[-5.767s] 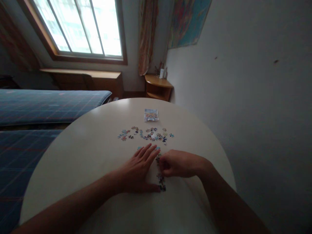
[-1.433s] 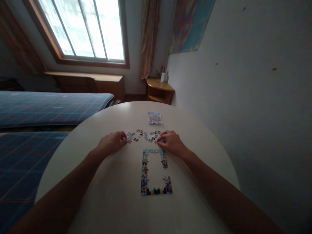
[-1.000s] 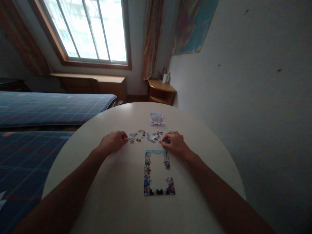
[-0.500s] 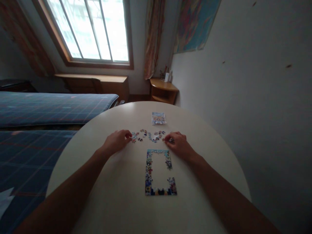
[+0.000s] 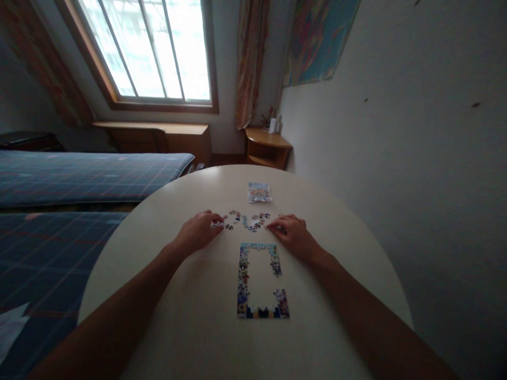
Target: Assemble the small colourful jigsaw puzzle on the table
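Loose jigsaw puzzle pieces [image 5: 251, 224] lie in a rough curved band across the middle of the white table. At the band's left end is my left hand [image 5: 201, 230], its thumb and forefinger apart, with a few pieces showing under and between them. My right hand [image 5: 291, 235] is at the right end, thumb and fingertips pinched together low over the table at a puzzle piece, mostly hidden by the fingers. More pieces show beneath that palm. Nearer to me lies a partly joined puzzle frame [image 5: 243, 279], with a hollow centre and a gap in its right side.
Beyond the loose pieces lies a small printed picture packet [image 5: 259, 192]. The round white table [image 5: 190, 327] ends near a bed with a plaid cover [image 5: 79, 179] on the left and a wall [image 5: 415, 200] on the right. A corner shelf [image 5: 267, 138] stands behind.
My left hand has moved a little to the right, over the left-end pieces. My right hand stays almost in place, fingertips still low at the pieces. The puzzle frame looks unchanged.
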`<action>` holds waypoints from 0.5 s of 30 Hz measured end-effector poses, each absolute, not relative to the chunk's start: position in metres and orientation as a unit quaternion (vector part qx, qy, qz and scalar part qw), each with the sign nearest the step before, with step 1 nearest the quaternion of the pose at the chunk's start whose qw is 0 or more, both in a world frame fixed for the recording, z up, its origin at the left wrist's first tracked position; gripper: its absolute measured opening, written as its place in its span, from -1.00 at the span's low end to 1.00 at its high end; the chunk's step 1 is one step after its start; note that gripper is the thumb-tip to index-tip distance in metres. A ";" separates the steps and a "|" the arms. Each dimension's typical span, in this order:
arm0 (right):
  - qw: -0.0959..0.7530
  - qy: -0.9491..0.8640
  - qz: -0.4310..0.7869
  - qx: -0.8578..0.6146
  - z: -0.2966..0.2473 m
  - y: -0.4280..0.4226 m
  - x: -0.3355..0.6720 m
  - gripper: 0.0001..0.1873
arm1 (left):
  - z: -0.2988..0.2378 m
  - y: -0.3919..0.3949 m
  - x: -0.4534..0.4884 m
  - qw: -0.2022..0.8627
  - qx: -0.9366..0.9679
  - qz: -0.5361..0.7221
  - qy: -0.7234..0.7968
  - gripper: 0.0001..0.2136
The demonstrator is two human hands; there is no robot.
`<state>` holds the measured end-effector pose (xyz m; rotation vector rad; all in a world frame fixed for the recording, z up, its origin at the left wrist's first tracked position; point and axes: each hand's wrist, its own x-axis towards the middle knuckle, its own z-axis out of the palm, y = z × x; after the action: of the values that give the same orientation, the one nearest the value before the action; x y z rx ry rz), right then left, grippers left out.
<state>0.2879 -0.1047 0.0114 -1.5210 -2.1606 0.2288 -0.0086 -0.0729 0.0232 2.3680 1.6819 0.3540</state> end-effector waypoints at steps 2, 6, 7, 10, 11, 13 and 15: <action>0.241 -0.792 0.085 -0.554 0.011 -0.104 0.289 -0.80 | 0.021 -0.072 -0.009 0.103 0.813 0.130 0.558 -0.72; 0.253 -0.785 0.092 -0.558 0.010 -0.103 0.290 -0.79 | 0.022 -0.066 -0.021 0.099 0.807 0.120 0.570 -0.70; 0.255 -0.785 0.094 -0.557 0.010 -0.103 0.290 -0.80 | 0.023 -0.065 -0.024 0.096 0.800 0.118 0.580 -0.71; 0.256 -0.783 0.092 -0.559 0.009 -0.103 0.290 -0.81 | 0.027 -0.061 -0.032 0.085 0.783 0.114 0.606 -0.75; 0.256 -0.782 0.090 -0.561 0.009 -0.103 0.290 -0.81 | 0.028 -0.061 -0.032 0.083 0.779 0.112 0.612 -0.77; 0.253 -0.781 0.089 -0.564 0.009 -0.104 0.290 -0.81 | 0.028 -0.061 -0.032 0.081 0.772 0.103 0.622 -0.79; 0.250 -0.780 0.088 -0.567 0.009 -0.104 0.290 -0.80 | 0.027 -0.061 -0.030 0.079 0.766 0.094 0.630 -0.79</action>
<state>0.2903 -0.1040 0.0091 -1.5433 -2.1236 0.2392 -0.0304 -0.0613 0.0274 2.2936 1.8863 0.2810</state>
